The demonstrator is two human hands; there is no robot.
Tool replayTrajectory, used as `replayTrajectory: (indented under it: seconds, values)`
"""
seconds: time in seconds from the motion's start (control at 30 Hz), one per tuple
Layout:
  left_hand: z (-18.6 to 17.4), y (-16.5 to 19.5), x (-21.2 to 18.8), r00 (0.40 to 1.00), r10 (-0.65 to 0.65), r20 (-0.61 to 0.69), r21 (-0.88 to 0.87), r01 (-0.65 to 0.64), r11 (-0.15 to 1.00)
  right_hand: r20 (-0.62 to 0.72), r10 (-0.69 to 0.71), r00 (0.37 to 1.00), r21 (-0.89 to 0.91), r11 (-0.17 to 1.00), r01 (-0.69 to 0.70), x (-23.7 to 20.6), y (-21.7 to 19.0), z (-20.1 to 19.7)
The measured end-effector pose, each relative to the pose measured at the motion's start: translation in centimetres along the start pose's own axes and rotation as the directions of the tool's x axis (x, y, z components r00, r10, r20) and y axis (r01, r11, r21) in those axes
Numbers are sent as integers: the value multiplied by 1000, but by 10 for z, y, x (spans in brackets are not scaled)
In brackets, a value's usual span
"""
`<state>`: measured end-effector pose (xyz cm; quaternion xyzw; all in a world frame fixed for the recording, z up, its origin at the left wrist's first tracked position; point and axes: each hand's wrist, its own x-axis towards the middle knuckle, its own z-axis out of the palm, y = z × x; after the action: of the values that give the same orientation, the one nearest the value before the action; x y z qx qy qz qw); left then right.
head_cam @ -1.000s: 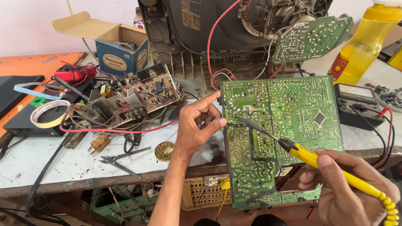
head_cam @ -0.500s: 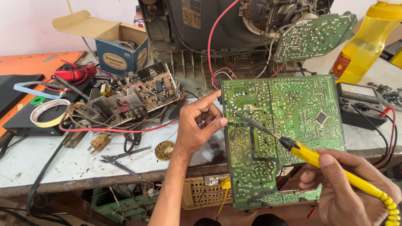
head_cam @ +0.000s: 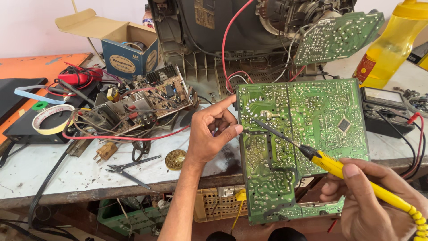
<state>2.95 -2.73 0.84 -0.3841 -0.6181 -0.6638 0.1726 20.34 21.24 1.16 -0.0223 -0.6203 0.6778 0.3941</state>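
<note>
The left hand is pinching the left edge of the green circuit board, propped upright between both hands. The right hand is gripping the yellow soldering iron; keeping the board steady and touching only one joint seems wise.

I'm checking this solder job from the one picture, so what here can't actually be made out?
- Head view: whether the soldering iron tip touches the green circuit board; too small to tell.
- The board's component side faces away.
- The left hand covers part of the board's left edge.
- The right hand and the iron's cord are cut off by the bottom-right corner.
- The yellow bottle top is cropped by the upper edge.
</note>
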Motion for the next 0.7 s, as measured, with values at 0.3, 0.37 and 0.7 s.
replayTrajectory:
  seconds: [0.3,0.37,0.7]
  values:
    - [2,0,-3,1000,2,3,2,-2,1000,-3,-4,1000,41,999,4,-4,5,-6]
    - [2,0,-3,1000,7,4,11,-7,1000,-4,-1,1000,15,1000,1,-4,5,-6]
    - [6,-1,-3,1000,25,1,20,-25,999,-8,-3,1000,-20,1000,3,-2,1,-6]
